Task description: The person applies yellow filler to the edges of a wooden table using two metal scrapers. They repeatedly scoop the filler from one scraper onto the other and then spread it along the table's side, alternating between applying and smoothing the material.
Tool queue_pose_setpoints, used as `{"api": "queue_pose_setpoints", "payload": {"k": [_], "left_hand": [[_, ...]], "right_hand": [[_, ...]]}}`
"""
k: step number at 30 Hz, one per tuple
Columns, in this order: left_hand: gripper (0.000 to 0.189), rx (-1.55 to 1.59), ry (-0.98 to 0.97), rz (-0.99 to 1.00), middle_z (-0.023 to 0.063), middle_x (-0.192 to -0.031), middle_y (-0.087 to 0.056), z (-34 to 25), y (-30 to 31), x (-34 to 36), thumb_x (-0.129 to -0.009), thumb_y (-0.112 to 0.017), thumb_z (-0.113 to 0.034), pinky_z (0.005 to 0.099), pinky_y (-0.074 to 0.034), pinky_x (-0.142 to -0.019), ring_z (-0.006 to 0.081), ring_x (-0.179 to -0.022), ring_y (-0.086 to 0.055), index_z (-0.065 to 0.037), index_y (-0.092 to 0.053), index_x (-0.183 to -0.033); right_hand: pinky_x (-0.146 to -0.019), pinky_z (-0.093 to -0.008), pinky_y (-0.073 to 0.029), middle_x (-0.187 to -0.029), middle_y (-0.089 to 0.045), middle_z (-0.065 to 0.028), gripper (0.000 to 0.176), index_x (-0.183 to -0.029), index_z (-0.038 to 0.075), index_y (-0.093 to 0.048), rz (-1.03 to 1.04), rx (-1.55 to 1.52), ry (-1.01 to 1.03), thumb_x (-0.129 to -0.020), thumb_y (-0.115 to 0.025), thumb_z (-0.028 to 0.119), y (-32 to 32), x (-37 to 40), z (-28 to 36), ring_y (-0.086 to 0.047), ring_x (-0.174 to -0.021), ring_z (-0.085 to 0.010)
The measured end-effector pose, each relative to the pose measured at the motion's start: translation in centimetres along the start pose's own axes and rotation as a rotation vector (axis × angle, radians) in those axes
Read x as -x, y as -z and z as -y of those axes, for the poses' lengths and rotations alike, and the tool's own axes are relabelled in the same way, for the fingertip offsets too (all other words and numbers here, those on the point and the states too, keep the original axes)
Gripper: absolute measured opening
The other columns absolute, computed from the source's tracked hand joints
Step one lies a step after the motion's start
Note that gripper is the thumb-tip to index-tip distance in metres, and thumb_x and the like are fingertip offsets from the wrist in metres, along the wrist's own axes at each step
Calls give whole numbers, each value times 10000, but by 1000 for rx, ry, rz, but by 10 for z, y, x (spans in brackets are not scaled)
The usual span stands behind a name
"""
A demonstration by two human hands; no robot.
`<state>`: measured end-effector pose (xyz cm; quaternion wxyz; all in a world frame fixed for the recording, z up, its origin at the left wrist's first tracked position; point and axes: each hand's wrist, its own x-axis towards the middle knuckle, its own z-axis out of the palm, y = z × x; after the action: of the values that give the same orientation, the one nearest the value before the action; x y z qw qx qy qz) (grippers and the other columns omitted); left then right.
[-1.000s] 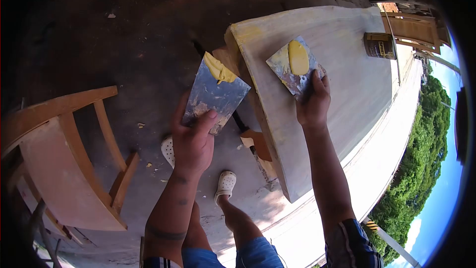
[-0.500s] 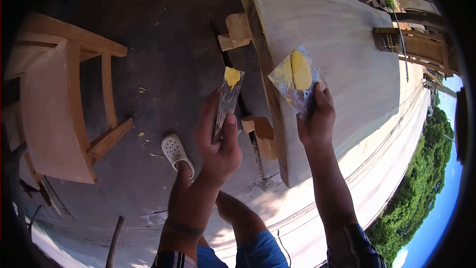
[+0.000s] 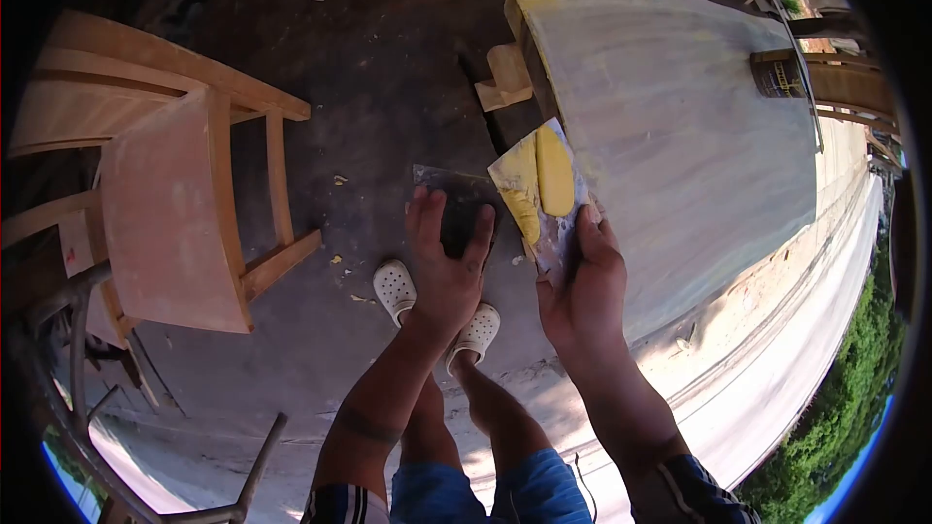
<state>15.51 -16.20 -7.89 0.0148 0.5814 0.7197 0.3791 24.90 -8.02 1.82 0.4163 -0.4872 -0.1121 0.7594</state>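
Note:
My left hand (image 3: 445,257) grips a putty spreader (image 3: 466,209), a thin dark metal blade with its broad face turned up. The spreader's right edge comes close to a flat plate (image 3: 558,250) held in my right hand (image 3: 587,296). On that plate lie a thick smooth strip of yellow putty (image 3: 555,173) and a rougher yellow smear along its left side. My right thumb rests on the plate's lower right edge. Just beyond it stands a large grey-white coated panel (image 3: 689,136), whose near side edge the plate overlaps in this view.
A dark can (image 3: 777,74) sits at the panel's far right. Wooden blocks (image 3: 505,78) jut from under the panel's left side. To the left is a wooden chair (image 3: 170,213); a bent metal frame (image 3: 257,471) is at lower left. Putty crumbs (image 3: 340,180) dot the floor.
The spreader has turned, its broad dark face now showing and the yellow dab out of sight. Both hands are closer together. My view has shifted, and a second shoe shows.

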Motion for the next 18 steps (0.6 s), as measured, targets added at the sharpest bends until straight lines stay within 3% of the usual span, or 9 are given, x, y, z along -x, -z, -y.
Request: {"api": "queue_pose_setpoints", "payload": {"k": [3,6,10,13,18], "left_hand": [[686,67,195,133,189,-1343,-316,16,16,28,-656,-580,132,501,-318,-1021,378,-1266,-325,-91,-457,-1293],[673,355,473,143,191,-1289,-435,5,78,-3,-614,-465,197,392,-331,-1032,346,-1238,-411,-33,-488,-1246],[653,374,342,469,169,-1223,-518,-25,136,-60,-636,-414,209,367,-367,-1009,326,-1180,-483,-42,-503,-1232],[659,323,356,630,161,-1233,-518,-34,139,-79,-642,-391,216,373,-376,-1003,317,-1175,-491,-53,-506,-1233],[647,424,446,841,167,-1232,-525,-21,127,-85,-654,-386,207,362,-370,-1006,313,-1167,-500,-53,-507,-1234]], "right_hand": [[-863,-317,-477,-1119,-535,-120,284,-1210,13,-390,53,15,153,-969,-373,161,-9,6,3,-564,-1003,-185],[-810,-317,-502,-1092,-534,-120,260,-1195,33,-385,62,139,310,-965,-395,155,-1,-1,8,-570,-971,-185],[-739,-309,-525,-1060,-531,-112,212,-1147,62,-390,45,341,438,-970,-405,177,25,-6,-7,-567,-946,-163],[-755,-210,-444,-943,-538,-62,230,-1133,19,-376,24,327,474,-972,-422,177,11,6,-14,-527,-786,-79],[-672,-188,-401,-905,-536,-48,215,-1125,17,-381,67,484,499,-971,-423,160,21,4,-24,-475,-748,-44]]}}
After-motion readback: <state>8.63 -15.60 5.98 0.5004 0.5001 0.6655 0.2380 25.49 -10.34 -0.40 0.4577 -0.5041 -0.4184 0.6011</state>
